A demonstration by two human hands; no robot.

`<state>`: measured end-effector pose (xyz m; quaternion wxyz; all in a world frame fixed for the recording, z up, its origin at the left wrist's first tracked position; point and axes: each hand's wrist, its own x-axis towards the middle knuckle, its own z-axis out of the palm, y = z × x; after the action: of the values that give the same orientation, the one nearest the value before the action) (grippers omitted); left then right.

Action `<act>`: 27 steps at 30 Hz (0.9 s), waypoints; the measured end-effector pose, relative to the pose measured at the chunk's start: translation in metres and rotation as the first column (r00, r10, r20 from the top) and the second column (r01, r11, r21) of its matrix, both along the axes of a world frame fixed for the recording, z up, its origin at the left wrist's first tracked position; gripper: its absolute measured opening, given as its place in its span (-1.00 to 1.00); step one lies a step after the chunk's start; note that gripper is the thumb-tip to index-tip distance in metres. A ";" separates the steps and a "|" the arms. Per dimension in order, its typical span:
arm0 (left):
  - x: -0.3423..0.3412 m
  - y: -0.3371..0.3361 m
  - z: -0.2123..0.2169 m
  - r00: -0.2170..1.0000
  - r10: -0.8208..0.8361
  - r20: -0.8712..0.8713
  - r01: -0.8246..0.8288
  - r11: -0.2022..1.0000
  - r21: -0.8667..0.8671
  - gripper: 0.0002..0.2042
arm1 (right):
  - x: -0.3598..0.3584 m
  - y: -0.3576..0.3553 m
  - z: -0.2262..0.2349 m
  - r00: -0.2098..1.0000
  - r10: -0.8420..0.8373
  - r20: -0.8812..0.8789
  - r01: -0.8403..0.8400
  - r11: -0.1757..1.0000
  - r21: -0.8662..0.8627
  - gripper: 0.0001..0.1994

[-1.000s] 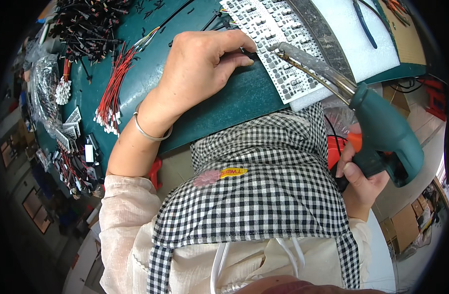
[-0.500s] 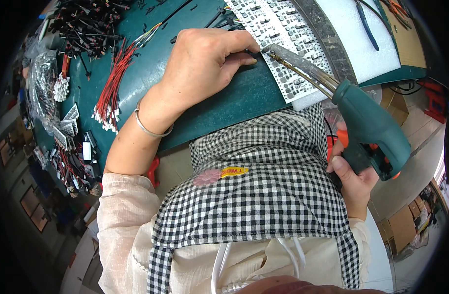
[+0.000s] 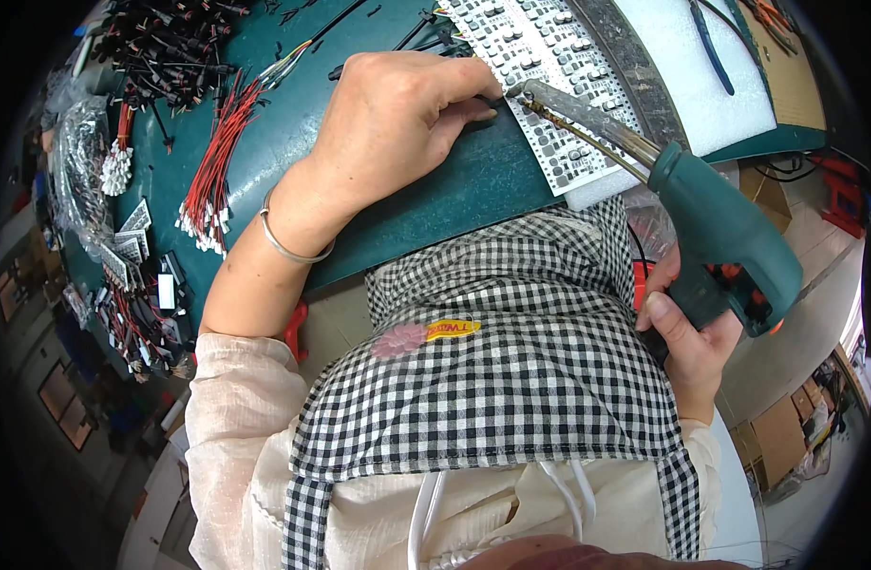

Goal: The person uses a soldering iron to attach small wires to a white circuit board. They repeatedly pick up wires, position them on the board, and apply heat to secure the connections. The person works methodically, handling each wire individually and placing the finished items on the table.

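Observation:
My left hand reaches over the bench with thumb and forefinger pinched at the near left edge of a white circuit board panel. What the pinch holds is too small to make out. Dark and light components sit in rows across the panel. My right hand is wrapped round the handle of a green soldering gun. From its body, metal rods run up and left over the panel, and the darkened tip is beside my left fingertips. Whether the tip touches the board cannot be seen.
Red wires with white connectors lie left of my left arm. Beyond them are a heap of black cables and a clear plastic bag. A dark metal strip and white foam with blue-handled tool flank the panel.
The soldering gun has shifted slightly up and right, its body turning a little. My right forefinger now covers where the orange trigger showed. My left hand has barely moved.

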<state>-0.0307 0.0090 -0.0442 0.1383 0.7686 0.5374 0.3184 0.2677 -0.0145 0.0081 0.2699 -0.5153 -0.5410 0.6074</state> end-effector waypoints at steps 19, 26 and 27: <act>0.001 0.000 -0.003 1.000 -0.009 -0.014 0.009 1.000 0.014 -0.82 | -0.002 0.014 -0.002 0.969 -0.138 -0.203 0.175 0.968 0.179 -0.27; 0.000 0.004 -0.002 1.000 -0.030 -0.008 0.030 0.999 0.015 -0.82 | -0.005 0.027 0.019 0.979 -0.126 -0.163 0.186 0.883 0.432 -0.30; -0.001 0.004 -0.003 1.000 -0.025 -0.012 0.025 1.000 0.011 -0.82 | -0.007 0.035 0.013 0.977 -0.089 -0.194 0.170 0.873 0.458 -0.31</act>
<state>-0.0312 0.0125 -0.0468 0.1346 0.7780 0.5266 0.3150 0.2605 0.0203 0.0208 0.4717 -0.4165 -0.6120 0.4790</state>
